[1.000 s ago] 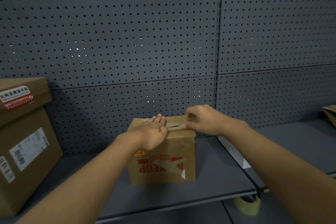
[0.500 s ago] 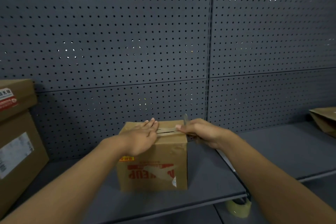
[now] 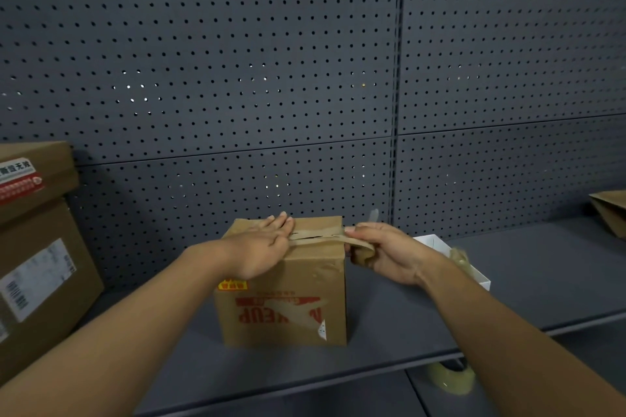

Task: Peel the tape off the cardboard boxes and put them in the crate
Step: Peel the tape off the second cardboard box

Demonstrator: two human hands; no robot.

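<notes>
A small cardboard box (image 3: pixel 284 301) with red upside-down print stands on the grey shelf (image 3: pixel 389 332). My left hand (image 3: pixel 261 247) lies flat on the box's top left, fingers straight, pressing it down. My right hand (image 3: pixel 382 254) is just off the box's top right corner and pinches a strip of brown tape (image 3: pixel 321 237) that stretches from the top seam to my fingers. The strip's loose end curls under my right hand. No crate can be made out.
Two large stacked cardboard boxes (image 3: pixel 37 247) stand at the left. A white open box (image 3: pixel 450 257) sits behind my right wrist. A roll of clear tape (image 3: pixel 450 379) lies below the shelf edge. Brown cardboard (image 3: pixel 609 213) shows at far right. A perforated panel (image 3: pixel 305 78) backs the shelf.
My right hand has pulled rightward off the box's corner, lifting a longer strip of tape from the top seam. My left hand stays flat on the box.
</notes>
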